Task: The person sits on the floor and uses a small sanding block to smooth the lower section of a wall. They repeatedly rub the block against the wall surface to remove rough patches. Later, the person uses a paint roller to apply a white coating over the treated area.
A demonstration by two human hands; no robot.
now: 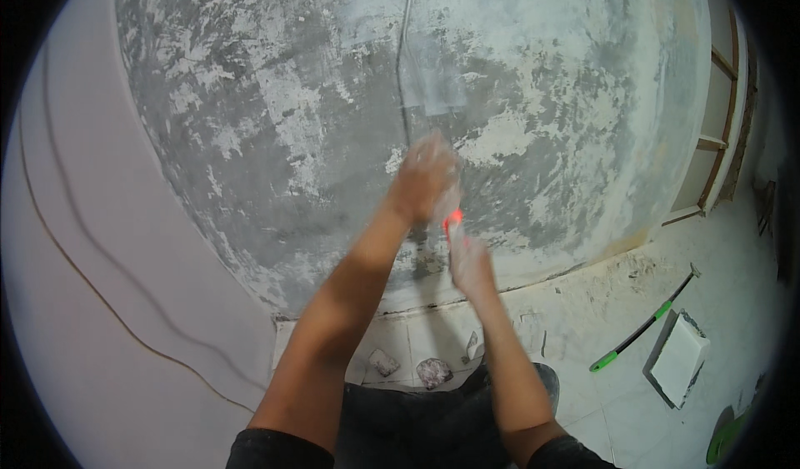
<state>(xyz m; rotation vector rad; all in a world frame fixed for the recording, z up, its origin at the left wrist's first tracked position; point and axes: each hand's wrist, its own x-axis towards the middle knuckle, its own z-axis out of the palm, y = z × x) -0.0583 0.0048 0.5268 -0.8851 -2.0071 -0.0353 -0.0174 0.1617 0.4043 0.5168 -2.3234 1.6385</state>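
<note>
Both my hands are raised before a patchy grey and white wall point(333, 135), one above the other. My left hand point(425, 177), higher up, is closed around a pale pole and blurred by motion. Below it, my right hand point(472, 266) grips the lower part of the same pole. A bright red-orange section of the pole point(452, 219) shows between the hands. A thin, partly shiny line point(404, 52) runs from near my left hand to the top edge; whether it is all rod or partly shadow I cannot tell. The pole's far end is out of sight.
Stone-like chunks point(434, 373) lie on the tiles near my knees. To the right are a black and green long-handled tool point(633, 340) and a white-coated tray point(679, 361). A cord point(100, 298) hangs along the left wall. A wood-framed panel point(712, 140) stands far right.
</note>
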